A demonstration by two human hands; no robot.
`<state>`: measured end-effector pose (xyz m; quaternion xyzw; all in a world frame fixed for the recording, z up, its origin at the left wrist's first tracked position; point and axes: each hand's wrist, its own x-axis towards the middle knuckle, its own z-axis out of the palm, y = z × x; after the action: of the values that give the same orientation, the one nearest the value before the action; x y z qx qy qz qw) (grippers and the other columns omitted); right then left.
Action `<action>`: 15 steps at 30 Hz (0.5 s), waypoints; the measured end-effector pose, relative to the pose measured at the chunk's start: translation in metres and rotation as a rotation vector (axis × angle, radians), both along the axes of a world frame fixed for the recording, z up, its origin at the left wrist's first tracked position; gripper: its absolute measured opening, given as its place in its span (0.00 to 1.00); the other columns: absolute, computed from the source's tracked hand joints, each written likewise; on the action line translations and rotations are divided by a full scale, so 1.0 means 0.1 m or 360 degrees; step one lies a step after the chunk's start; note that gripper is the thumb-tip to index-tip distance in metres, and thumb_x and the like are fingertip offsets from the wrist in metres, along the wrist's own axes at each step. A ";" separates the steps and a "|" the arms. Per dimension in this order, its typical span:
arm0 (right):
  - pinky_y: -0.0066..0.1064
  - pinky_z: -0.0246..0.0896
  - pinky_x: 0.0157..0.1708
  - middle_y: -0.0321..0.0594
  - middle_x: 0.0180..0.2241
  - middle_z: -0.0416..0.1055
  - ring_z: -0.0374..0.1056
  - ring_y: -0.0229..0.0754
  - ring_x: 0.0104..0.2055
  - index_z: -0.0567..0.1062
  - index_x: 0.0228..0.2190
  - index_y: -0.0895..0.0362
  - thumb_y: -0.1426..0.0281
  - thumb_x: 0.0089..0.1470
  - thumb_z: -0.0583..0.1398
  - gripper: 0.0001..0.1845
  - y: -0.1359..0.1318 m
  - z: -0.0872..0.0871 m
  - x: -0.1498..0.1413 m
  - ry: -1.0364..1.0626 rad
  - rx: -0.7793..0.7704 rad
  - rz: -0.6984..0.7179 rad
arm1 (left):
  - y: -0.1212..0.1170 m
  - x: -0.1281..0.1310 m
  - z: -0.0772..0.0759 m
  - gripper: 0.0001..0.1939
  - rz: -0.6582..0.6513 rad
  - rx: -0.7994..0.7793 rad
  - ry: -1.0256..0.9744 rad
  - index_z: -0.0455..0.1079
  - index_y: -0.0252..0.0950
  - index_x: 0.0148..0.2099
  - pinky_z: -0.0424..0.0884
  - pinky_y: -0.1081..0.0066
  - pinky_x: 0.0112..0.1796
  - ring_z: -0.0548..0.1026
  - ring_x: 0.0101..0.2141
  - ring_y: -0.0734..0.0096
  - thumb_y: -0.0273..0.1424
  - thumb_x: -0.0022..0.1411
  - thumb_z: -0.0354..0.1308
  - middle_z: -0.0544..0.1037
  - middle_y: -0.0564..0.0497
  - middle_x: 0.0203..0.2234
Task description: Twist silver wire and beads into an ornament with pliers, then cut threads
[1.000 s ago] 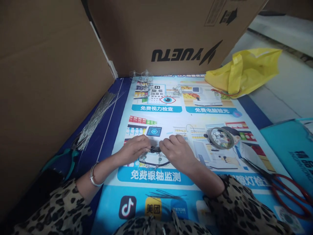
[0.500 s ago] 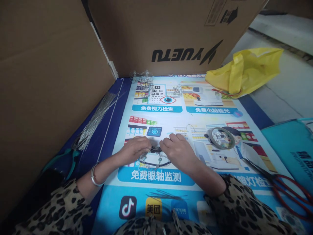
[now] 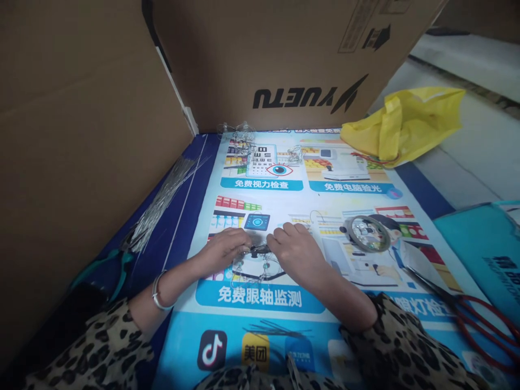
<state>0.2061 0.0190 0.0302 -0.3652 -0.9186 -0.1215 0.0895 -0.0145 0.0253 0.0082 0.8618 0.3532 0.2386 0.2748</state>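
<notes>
My left hand (image 3: 225, 249) is closed in a pinch on a beaded wire piece (image 3: 265, 265), thin and silvery with small clear beads. Opposite it, my right hand (image 3: 298, 253) has its fingers curled tight at the other side of the same piece. Thin loops of the wire hang below the fingers, over the printed sheet. The exact spot each hand grips is hidden by the fingers. To the right of my right hand sits a round shallow container (image 3: 369, 233) with clear beads in it.
Straight wires (image 3: 162, 200) and teal-handled pliers (image 3: 116, 265) lie at left. Red-handled scissors (image 3: 463, 303) lie at right. Beaded wire shapes (image 3: 244, 138) sit by the cardboard wall (image 3: 227, 65). A yellow bag (image 3: 406, 127) lies far right. Short dark wires (image 3: 276, 327) lie in front.
The camera view has tilted slightly, so the scene sits a little lower. Both hands stay on the beaded wire piece, with barely any shift in the fingers.
</notes>
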 end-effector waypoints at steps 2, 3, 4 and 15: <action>0.35 0.42 0.32 0.40 0.27 0.66 0.54 0.44 0.33 0.70 0.28 0.58 0.76 0.53 0.58 0.03 0.02 0.00 -0.01 -0.0009 0.0008 -0.0016 | 0.04 -0.01 -0.01 0.14 -0.0002 -0.0018 0.0008 0.64 0.35 0.33 0.62 0.71 0.34 0.66 0.31 0.71 0.36 0.68 0.44 0.69 0.52 0.27; 0.35 0.41 0.32 0.40 0.26 0.66 0.54 0.44 0.32 0.70 0.27 0.58 0.76 0.52 0.58 0.03 0.04 0.00 -0.01 -0.0013 0.0018 -0.0022 | 0.07 -0.01 -0.01 0.13 -0.0015 -0.0030 0.0008 0.64 0.36 0.33 0.62 0.72 0.34 0.66 0.31 0.71 0.35 0.68 0.44 0.69 0.52 0.27; 0.35 0.41 0.32 0.40 0.26 0.66 0.54 0.44 0.32 0.70 0.27 0.58 0.77 0.52 0.58 0.04 0.06 -0.01 -0.01 -0.0015 0.0031 -0.0027 | 0.09 -0.01 -0.02 0.13 -0.0031 -0.0043 0.0005 0.64 0.36 0.34 0.62 0.72 0.34 0.66 0.32 0.71 0.35 0.68 0.44 0.69 0.52 0.28; 0.36 0.42 0.31 0.41 0.26 0.65 0.54 0.44 0.32 0.72 0.29 0.59 0.77 0.54 0.56 0.05 0.30 -0.06 0.08 0.0022 0.0202 -0.0008 | 0.41 0.12 0.06 0.11 -0.0148 -0.0051 0.0014 0.63 0.35 0.34 0.61 0.73 0.33 0.66 0.33 0.72 0.31 0.67 0.44 0.69 0.51 0.29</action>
<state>0.2138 0.0491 0.0245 -0.3618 -0.9076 -0.1772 0.1185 -0.0029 0.0665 0.0142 0.8739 0.3177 0.2160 0.2977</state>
